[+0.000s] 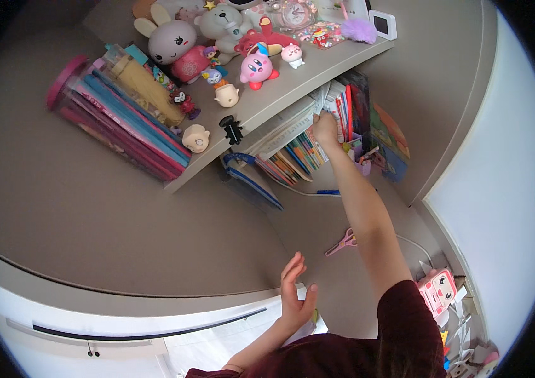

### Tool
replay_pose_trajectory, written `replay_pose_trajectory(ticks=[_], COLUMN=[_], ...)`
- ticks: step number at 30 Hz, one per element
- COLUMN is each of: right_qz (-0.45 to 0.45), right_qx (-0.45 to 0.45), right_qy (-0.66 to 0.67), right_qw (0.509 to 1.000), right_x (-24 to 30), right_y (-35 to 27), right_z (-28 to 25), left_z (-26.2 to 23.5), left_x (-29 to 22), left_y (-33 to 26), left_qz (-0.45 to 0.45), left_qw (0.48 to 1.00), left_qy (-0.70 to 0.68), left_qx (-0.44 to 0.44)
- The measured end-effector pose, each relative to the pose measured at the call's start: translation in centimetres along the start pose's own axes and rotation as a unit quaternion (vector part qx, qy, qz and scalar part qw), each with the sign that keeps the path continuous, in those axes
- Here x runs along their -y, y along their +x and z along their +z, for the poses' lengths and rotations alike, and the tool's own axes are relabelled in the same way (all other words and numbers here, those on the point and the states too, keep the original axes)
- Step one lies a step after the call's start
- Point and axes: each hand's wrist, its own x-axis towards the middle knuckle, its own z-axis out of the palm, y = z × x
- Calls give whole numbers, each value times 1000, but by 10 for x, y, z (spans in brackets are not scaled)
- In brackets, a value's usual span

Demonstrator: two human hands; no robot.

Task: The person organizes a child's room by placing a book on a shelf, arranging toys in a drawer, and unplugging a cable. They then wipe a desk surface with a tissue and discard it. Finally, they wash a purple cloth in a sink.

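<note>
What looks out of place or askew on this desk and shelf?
A pair of pink scissors lies loose on the bare desk. Under the shelf, several books lean instead of standing upright, where the right hand reaches.

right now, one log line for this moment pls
right hand: reaching under shelf, gripping upright books | left hand: open, empty, above desk | pink scissors: lying on desk
</note>
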Motion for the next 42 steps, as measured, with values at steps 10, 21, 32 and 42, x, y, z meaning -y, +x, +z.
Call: replay_pose_trajectory(ticks=[10, 21, 32, 42], right_qz=[67, -62, 259, -219], right_qx=[79, 173, 190, -58], right_qy=[247, -482, 8, -195], right_qw=[963, 856, 947, 954], right_x=[0, -112, -143, 11], right_y=[-41, -267, -278, -127], right_z=[3, -111, -125, -180], left_z=[4, 37, 99, 94], left_x=[4, 96, 191, 191], left_y=[1, -51, -42, -37], left_qz=[-9, -156, -72, -116], left_qw=[995, 959, 866, 893], left_qy=[86, 170, 444, 387], left_qx=[50, 164, 219, 200])
